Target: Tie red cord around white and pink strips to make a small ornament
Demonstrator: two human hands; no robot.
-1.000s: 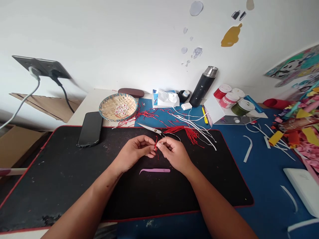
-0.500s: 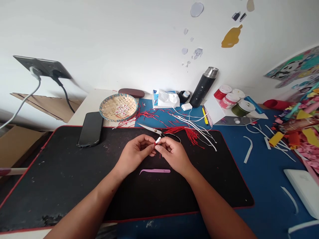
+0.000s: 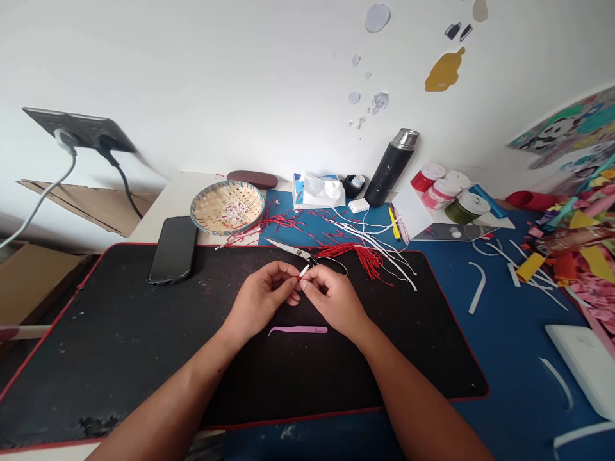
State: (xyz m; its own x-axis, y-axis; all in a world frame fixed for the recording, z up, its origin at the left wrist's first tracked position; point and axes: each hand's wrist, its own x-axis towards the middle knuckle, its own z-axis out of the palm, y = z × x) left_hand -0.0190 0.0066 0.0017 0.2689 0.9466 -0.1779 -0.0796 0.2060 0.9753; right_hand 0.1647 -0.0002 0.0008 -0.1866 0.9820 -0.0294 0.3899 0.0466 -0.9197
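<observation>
Over a red-edged mat [image 3: 120, 333], left hand [image 3: 257, 294], right hand [image 3: 337, 301] pinching red-and-white piece [image 3: 304, 272], open room either side

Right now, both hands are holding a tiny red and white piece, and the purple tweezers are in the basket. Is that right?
Not quite: the purple tweezers aren't in the basket. The head view shows them lying on the black mat instead. The left hand and right hand are indeed both holding a tiny red and white piece.

Small white piece [image 3: 304, 271], tilted; red bit [image 3: 298, 278] at lower end; between left grip [image 3: 259, 291] and right grip [image 3: 334, 298]
</observation>
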